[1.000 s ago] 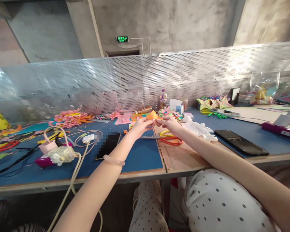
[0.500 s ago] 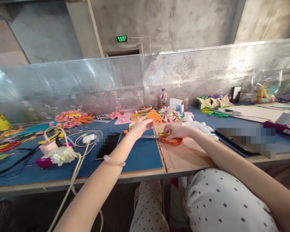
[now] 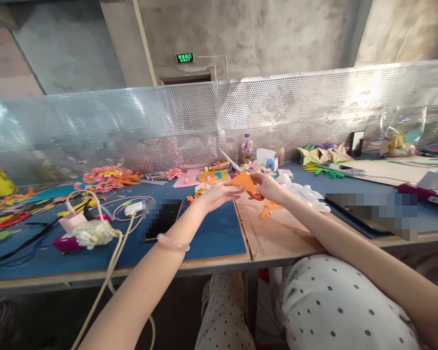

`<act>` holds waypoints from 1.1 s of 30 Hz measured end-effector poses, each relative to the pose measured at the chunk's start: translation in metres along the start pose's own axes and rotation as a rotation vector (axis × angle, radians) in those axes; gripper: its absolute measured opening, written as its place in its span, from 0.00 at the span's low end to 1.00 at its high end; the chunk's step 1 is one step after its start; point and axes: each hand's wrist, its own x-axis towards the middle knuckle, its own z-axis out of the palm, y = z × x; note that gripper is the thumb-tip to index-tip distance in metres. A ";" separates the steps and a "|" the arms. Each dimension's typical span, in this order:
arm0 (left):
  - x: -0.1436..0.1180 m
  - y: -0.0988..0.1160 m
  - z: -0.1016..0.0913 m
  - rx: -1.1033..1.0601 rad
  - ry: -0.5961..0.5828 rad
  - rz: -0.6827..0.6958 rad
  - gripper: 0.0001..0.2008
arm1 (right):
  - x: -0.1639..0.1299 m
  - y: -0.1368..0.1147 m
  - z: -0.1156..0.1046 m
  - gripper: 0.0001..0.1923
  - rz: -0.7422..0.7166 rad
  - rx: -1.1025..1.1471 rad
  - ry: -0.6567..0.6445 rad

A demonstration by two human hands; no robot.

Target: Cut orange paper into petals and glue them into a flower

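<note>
My left hand (image 3: pixel 221 194) pinches a folded piece of orange paper (image 3: pixel 244 182) by its left side. Fingers of my right hand (image 3: pixel 267 185) are closed around the orange-handled scissors (image 3: pixel 230 159), whose blades stick up and away behind the paper. The paper hides part of the scissors, and right-hand fingers lie close against its right edge; whether they also grip it I cannot tell. Below my right hand, orange paper scraps (image 3: pixel 270 209) lie on the bare wooden strip of the table.
Paper flowers (image 3: pixel 107 180) and coloured sheets (image 3: pixel 186 179) lie along the back. A dark phone (image 3: pixel 164 219), a charger with cables (image 3: pixel 93 234) and a white plastic bag (image 3: pixel 306 194) surround the work area. A tablet (image 3: pixel 365 214) lies at right. Behind stands a perforated metal screen (image 3: pixel 131 121).
The scissors have swung from pointing left, low over the table, to pointing up and away. The orange paper has come nearer and to the right, between my hands. Orange scraps now show.
</note>
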 end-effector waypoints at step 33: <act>-0.001 0.009 0.005 -0.007 0.037 -0.073 0.08 | 0.007 0.028 0.004 0.25 -0.247 -0.611 0.265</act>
